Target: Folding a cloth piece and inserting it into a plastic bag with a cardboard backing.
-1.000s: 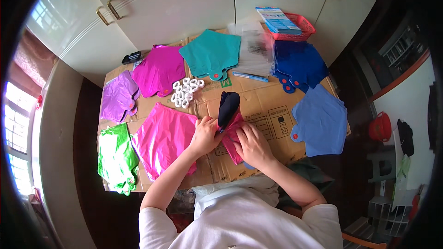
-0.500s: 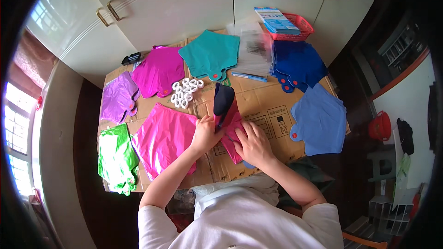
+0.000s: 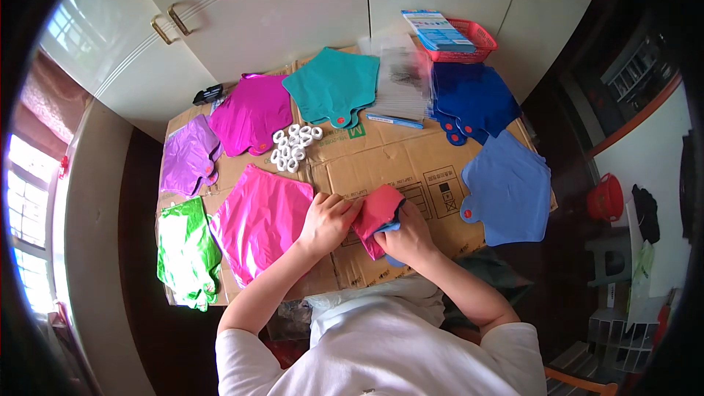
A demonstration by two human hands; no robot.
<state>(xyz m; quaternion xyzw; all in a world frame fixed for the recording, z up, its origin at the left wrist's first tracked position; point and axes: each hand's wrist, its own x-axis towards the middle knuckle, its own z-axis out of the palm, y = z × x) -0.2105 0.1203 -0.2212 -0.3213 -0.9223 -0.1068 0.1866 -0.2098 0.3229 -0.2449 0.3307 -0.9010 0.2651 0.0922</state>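
- Left hand [image 3: 328, 224]: fingers narrow, gripping the folded red-and-blue foil bundle [image 3: 376, 207], nearer than the clustered small white rings [image 3: 292, 148].
- Right hand [image 3: 408, 237]: curled around the bundle's end.
- Bundle status: folding appears partial.
- Shiny hot-pink foil sheet [image 3: 257, 218]: flat, nearer than the rings.
- Teal five-sided foil sheet [image 3: 334, 82]: unfolded, beyond the rings.

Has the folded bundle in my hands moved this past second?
Yes: the top of the folded bundle has dropped toward you, from level with the white rings to below them in view.
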